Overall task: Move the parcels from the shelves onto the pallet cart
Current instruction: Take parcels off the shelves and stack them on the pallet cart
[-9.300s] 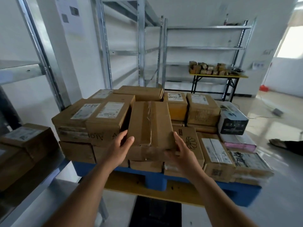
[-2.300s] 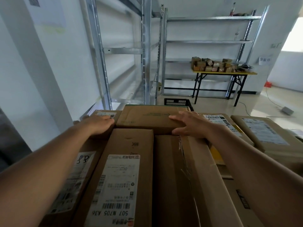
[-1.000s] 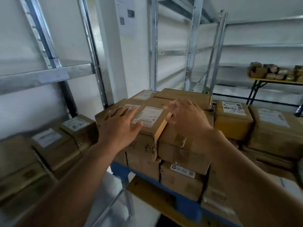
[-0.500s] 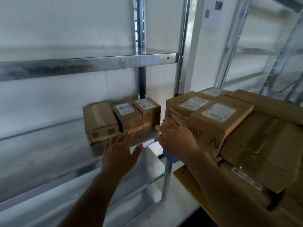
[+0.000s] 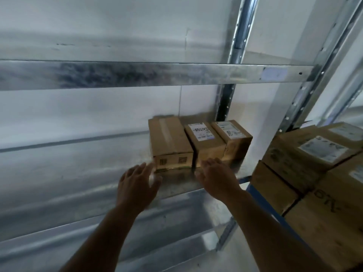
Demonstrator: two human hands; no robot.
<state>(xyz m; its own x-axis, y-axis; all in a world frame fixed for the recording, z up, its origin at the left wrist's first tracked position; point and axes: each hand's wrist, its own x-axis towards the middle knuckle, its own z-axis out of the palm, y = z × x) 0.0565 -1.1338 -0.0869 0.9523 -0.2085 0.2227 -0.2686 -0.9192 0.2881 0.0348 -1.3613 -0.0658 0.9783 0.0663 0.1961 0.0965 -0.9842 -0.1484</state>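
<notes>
My left hand [image 5: 137, 185]: spread wide, empty.
My right hand [image 5: 217, 178]: wide too, near the middle parcel [image 5: 206, 143].

A white wall [image 5: 98, 20] stands behind, with a pale sticker [image 5: 274, 74] on a metal beam.

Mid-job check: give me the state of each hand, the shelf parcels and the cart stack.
left hand: open, empty, short of the shelf parcels
right hand: open, empty, at the middle parcel's front
three shelf parcels: sealed, side by side on the shelf
cart stack: loaded
</notes>
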